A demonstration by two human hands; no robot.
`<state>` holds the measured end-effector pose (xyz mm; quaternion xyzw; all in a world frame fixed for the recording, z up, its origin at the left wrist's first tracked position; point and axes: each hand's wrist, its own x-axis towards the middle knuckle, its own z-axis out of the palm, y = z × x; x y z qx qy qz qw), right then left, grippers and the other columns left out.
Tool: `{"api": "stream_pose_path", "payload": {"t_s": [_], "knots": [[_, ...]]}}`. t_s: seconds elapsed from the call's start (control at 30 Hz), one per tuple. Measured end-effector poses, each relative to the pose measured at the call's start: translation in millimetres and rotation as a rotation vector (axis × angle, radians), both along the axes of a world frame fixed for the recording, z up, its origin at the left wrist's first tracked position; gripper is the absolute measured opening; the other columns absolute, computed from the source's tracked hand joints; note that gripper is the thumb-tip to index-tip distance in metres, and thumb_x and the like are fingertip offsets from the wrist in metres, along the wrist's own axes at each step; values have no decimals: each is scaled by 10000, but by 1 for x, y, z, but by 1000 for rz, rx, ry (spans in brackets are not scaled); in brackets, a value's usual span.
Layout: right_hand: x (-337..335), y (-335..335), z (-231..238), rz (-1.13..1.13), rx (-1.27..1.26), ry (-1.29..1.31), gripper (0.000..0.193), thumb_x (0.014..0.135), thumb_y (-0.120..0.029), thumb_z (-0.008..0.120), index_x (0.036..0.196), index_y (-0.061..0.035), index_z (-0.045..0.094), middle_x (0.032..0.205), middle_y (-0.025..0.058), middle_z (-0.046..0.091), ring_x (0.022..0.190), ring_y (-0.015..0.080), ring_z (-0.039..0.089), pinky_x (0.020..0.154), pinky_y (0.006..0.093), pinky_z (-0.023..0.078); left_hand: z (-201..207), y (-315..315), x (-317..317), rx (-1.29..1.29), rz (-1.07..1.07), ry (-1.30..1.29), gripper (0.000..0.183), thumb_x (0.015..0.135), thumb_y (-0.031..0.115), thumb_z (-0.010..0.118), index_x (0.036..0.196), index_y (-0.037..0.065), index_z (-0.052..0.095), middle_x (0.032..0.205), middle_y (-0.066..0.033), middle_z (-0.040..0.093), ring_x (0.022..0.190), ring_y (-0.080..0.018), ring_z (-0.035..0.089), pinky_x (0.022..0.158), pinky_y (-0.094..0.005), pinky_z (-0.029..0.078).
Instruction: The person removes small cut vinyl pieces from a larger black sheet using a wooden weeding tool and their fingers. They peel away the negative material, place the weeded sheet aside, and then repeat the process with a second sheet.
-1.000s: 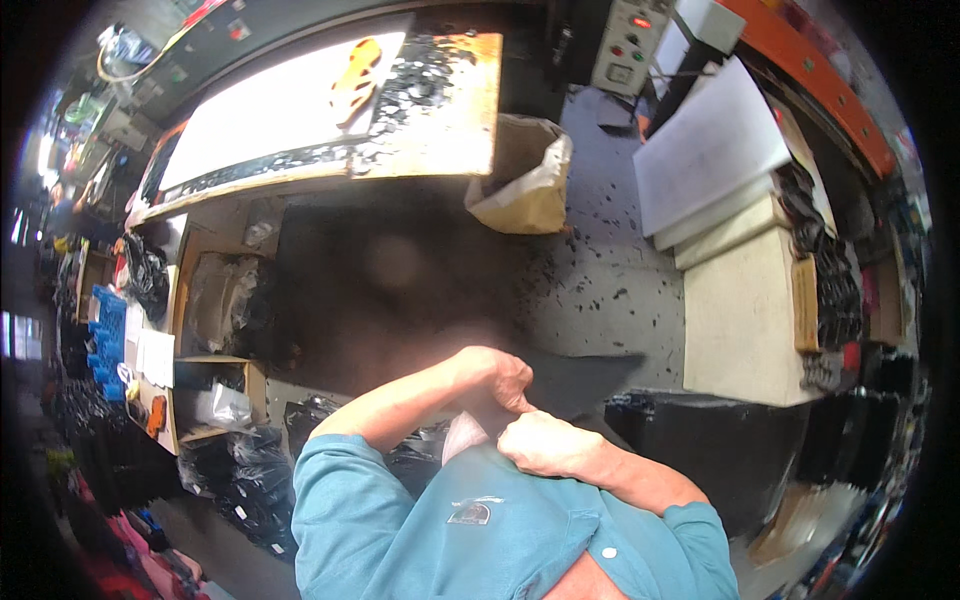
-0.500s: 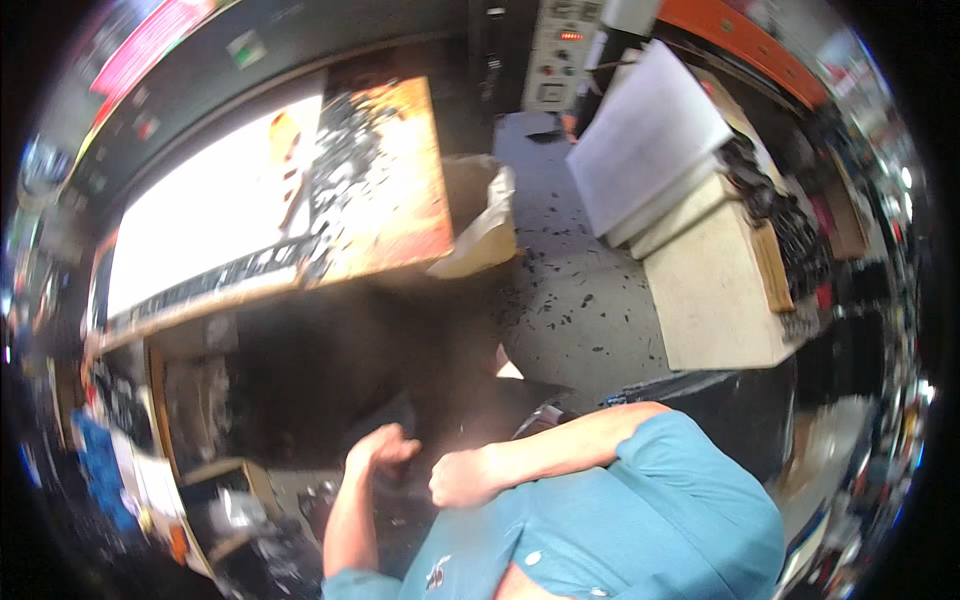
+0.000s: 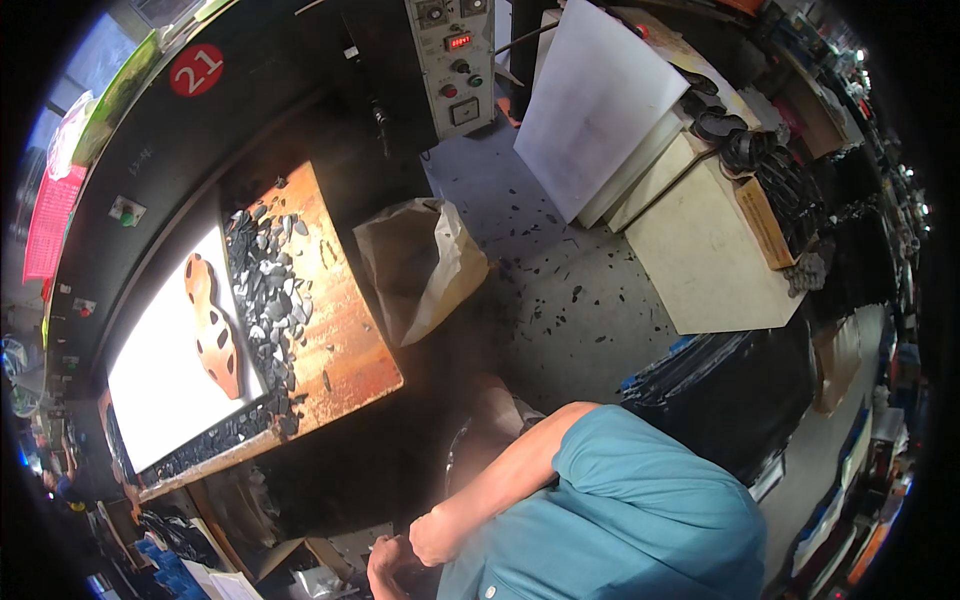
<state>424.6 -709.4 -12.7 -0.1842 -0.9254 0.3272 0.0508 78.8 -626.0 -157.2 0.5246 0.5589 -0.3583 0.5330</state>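
My right hand (image 3: 432, 537) is curled into a fist low in front of my teal shirt. Just beside it and lower, near the bottom edge, my left hand (image 3: 386, 562) has its fingers bent in as well. The two hands are close together and seem to touch. What they hold, if anything, is hidden. Ahead on the left, apart from both hands, a brown sole-shaped piece with dark cutouts (image 3: 212, 328) lies on a bright white board (image 3: 160, 385).
Black scraps (image 3: 268, 290) cover part of a worn wooden board (image 3: 340, 330). An open paper bag (image 3: 415, 275) stands to its right. Behind is a control panel (image 3: 455, 75). White sheets (image 3: 600, 110) lean on a pale block (image 3: 715, 265); black bits litter the grey floor (image 3: 590, 300).
The view has turned, so the bench appears further left and lower. My hands have come closer together and lower toward my body. The wooden board and scraps show sharper now.
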Motion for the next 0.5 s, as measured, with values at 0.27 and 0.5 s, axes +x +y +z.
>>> {"api": "stream_pose_path", "payload": {"t_s": [0.27,0.5], "knots": [[29,27,-3,-13,14,-25,230,872,-154,655,1013,-74,818,1044,135,798,1008,346,754,818,500,594,72,20,29,211,406,-119,528,969,282,731,1428,66,582,1278,-184,638,1014,-378,649,854,-496,598],[31,47,-43,-163,51,72,200,854,-210,665,870,-61,797,862,130,788,823,314,772,650,433,603,107,28,44,498,942,10,590,1008,289,688,1499,28,491,1393,-207,568,1177,-351,597,834,-473,589]]}}
